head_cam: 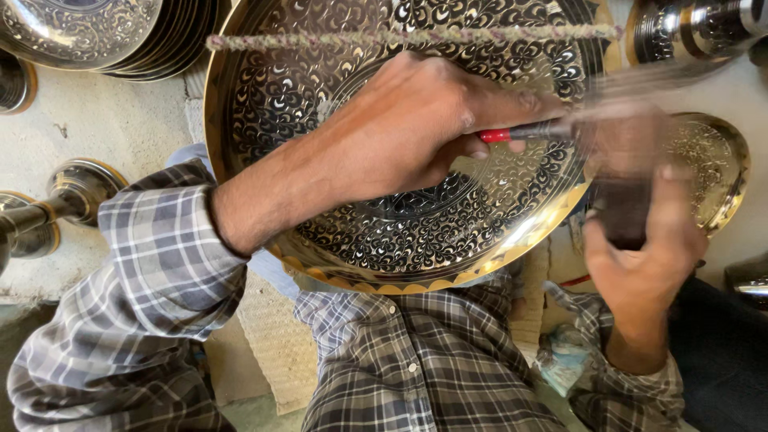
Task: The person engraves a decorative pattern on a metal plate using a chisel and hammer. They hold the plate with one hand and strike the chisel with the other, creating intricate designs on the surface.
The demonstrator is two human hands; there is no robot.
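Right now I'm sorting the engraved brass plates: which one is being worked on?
The large engraved brass plate in the lap, under the left hand holding a red-handled tool; the others lie untouched.

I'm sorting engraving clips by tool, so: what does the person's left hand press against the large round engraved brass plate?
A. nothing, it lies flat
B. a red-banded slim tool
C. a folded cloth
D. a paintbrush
B: the left hand grips a slim dark tool with a red band, held over the large round engraved brass plate.
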